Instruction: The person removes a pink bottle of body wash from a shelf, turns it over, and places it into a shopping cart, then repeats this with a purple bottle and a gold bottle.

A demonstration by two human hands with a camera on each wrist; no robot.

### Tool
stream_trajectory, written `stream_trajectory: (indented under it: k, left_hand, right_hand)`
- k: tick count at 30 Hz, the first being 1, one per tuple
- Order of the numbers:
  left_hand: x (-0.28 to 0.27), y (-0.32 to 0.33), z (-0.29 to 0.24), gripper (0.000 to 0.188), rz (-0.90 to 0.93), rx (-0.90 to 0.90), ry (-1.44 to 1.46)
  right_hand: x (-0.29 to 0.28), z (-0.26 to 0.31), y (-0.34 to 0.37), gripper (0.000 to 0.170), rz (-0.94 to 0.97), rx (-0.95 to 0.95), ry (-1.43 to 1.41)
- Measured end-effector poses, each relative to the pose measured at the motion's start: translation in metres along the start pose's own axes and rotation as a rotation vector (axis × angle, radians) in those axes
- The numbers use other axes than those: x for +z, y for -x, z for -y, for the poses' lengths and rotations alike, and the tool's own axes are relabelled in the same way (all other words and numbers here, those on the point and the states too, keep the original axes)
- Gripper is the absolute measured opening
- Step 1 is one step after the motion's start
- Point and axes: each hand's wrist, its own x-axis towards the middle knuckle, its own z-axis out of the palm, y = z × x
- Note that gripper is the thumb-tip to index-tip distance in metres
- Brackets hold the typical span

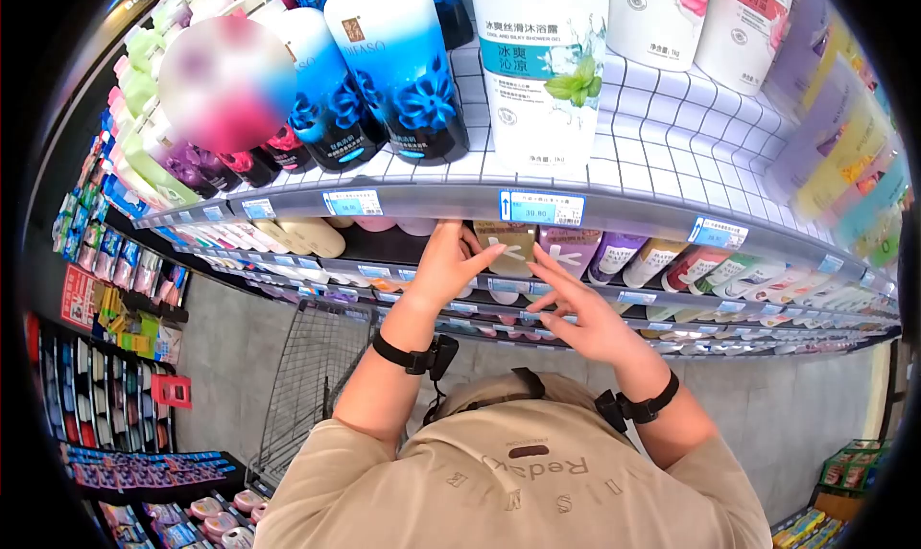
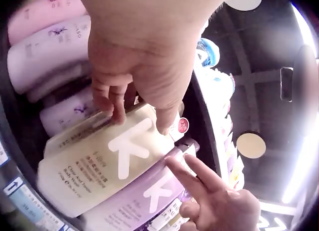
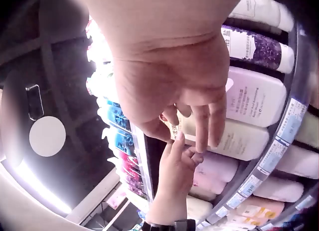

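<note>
A yellow-green body wash bottle with a white K (image 1: pixel 506 252) (image 2: pixel 89 166) (image 3: pixel 241 141) stands on the shelf below the top one. My left hand (image 1: pixel 443 271) (image 2: pixel 144 56) (image 3: pixel 174 176) grips its upper part, thumb on one side and bent fingers on the other. Beside it is a purple K bottle (image 1: pixel 568 249) (image 2: pixel 142 198) (image 3: pixel 254 96). My right hand (image 1: pixel 587 319) (image 2: pixel 219 196) (image 3: pixel 169 86) reaches in from the right with loosely extended fingers, the fingertips near the yellow-green bottle's upper side and holding nothing.
Above the hands runs the top shelf's edge (image 1: pixel 432 196), with a blue pump bottle (image 1: pixel 393 60) and a white shower gel pouch (image 1: pixel 542 79) on it. Purple and pink bottles (image 2: pixel 50 51) fill the left side. A wire cart (image 1: pixel 312 367) stands at lower left.
</note>
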Motion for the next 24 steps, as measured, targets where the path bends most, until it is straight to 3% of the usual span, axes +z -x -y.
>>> stream_trajectory:
  k: [2,5,9,11,14,15,17,23,24]
  left_hand:
    - [0.003,-0.005,0.007,0.06,0.029,-0.07,0.13]
    - [0.01,-0.012,0.035,0.058,0.04,-0.03,0.218]
    - [0.003,-0.008,0.012,0.06,0.101,0.018,0.436]
    - [-0.005,0.001,0.012,0.063,0.151,-0.071,0.396]
    - [-0.015,0.017,-0.005,0.068,0.195,0.055,0.184]
    - [-0.015,0.019,-0.005,0.066,0.185,0.212,0.142]
    - [-0.014,0.035,-0.011,0.064,0.184,0.239,0.121]
    - [-0.041,0.08,-0.028,0.065,0.138,0.252,0.081]
    - [-0.049,0.091,-0.032,0.067,0.132,0.245,0.074]
  right_hand:
    - [-0.006,-0.003,0.0,0.081,0.016,0.017,-0.029]
    - [-0.008,-0.006,0.001,0.084,0.031,0.046,-0.068]
    - [-0.006,0.0,0.002,0.083,-0.003,0.11,-0.091]
    - [-0.003,-0.003,0.005,0.082,-0.018,0.115,-0.09]
    - [-0.002,-0.006,0.008,0.08,-0.048,0.077,-0.126]
    - [0.001,-0.005,0.007,0.08,-0.042,0.075,-0.124]
    - [0.006,-0.004,0.007,0.08,-0.104,0.058,-0.014]
    - [0.037,0.004,-0.012,0.085,-0.041,0.031,0.141]
    - [0.046,0.004,-0.017,0.078,-0.041,0.037,0.173]
